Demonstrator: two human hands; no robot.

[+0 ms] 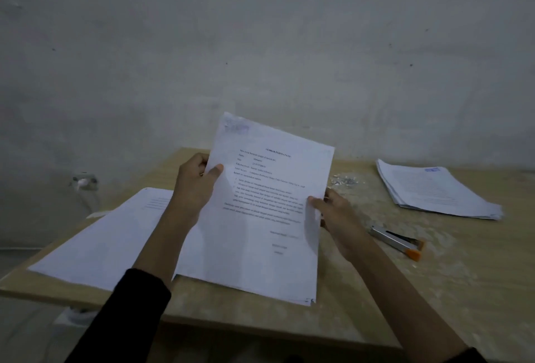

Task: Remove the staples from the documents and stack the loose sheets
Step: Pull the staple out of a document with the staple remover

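White printed document (pixel 262 218), thin and flat, is pinched above the wooden surface (pixel 434 290) by left hand (pixel 194 186) and right hand (pixel 335 218), fingers closed on its edges, two paper stacks (pixel 434 189) beside.

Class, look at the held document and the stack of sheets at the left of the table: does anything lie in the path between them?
Nothing visible does. The held document, gripped by the left hand and right hand, hangs just right of the left stack. The staple remover and right pile lie on the other side.
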